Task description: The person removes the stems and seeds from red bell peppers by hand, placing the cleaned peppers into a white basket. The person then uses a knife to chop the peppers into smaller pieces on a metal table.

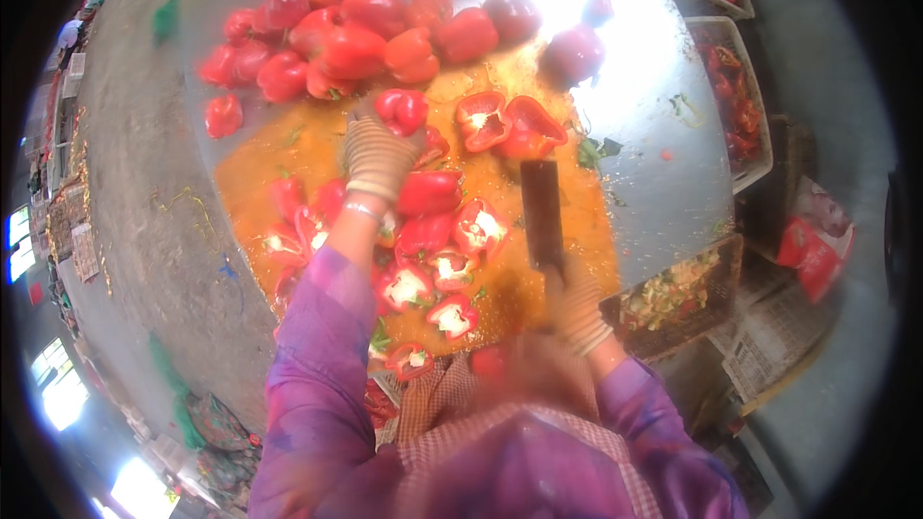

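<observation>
My left hand (378, 151), in a striped knit glove, has its fingers against the left side of a whole red bell pepper (402, 112); its fingertips are partly hidden. A cleaver (542, 213) with a dark rectangular blade is gripped by the handle in my gloved right hand (577, 303). The blade points away from me over an orange cutting board (505, 303). Just beyond its tip lie two pepper halves (532, 127) (483, 120), cut faces showing. Several cut pepper pieces (404, 285) cover the board's near left part, some with pale cores and seeds.
Whole red peppers (346, 43) are heaped at the far side of the metal table (663, 209). Crates of cut peppers (732, 101) stand along its right edge. A dark crate of trimmings (670, 295) sits near my right arm. Green stem scraps (595, 151) lie beside the board.
</observation>
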Demonstrator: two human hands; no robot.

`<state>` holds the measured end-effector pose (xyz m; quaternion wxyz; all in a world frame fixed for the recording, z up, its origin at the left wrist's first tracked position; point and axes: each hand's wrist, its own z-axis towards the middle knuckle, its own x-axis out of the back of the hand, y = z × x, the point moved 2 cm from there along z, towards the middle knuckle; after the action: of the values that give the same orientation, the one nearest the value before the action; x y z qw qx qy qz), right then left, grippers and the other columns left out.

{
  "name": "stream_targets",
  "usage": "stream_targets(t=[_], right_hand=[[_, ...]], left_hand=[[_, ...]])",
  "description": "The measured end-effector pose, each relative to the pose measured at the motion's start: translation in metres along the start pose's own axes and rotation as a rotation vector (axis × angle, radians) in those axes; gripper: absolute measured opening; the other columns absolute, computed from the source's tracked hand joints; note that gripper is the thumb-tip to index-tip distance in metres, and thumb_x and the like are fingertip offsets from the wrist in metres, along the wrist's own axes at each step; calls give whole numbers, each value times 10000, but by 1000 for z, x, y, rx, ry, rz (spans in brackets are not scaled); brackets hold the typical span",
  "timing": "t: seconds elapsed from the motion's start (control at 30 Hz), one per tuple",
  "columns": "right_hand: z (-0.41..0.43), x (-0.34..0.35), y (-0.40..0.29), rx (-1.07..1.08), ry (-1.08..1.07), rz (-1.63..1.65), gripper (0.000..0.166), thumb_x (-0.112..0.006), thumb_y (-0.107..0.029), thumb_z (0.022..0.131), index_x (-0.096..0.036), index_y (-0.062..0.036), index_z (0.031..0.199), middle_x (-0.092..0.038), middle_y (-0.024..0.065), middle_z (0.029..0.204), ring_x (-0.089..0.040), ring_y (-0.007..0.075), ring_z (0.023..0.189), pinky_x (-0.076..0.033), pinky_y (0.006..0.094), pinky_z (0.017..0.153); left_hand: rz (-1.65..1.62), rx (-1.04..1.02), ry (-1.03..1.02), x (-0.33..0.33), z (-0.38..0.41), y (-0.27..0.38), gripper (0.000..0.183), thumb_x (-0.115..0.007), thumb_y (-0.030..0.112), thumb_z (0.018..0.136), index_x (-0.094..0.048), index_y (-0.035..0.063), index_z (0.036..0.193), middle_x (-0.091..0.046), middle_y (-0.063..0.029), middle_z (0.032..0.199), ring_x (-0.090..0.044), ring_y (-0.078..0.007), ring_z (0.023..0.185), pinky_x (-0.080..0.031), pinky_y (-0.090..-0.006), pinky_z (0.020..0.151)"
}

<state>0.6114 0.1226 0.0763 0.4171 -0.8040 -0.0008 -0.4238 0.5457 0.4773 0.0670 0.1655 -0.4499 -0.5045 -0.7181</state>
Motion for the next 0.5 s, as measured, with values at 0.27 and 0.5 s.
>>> stream_targets(t=[0.27,0.5], right_hand=[[32,142,-211,317,277,40,105,-534,-59,912,-600,-8,975,-666,156,800,-618,313,619,-529,406,611],[27,23,-79,77,-340,-477,116,-546,-124,924,-576,-36,992,-672,206,854,-681,404,753,-520,510,635]], left_hand=[[-17,-135,-94,102,-36,108,806,-847,183,672,-449,22,1354,-561,-231,1251,-573,-416,1126,-499,-461,954],[136,33,-157,146,-91,45,947,-886,213,633,-412,-23,1419,-496,-264,1379,-455,-426,1302,-380,-487,1110]])
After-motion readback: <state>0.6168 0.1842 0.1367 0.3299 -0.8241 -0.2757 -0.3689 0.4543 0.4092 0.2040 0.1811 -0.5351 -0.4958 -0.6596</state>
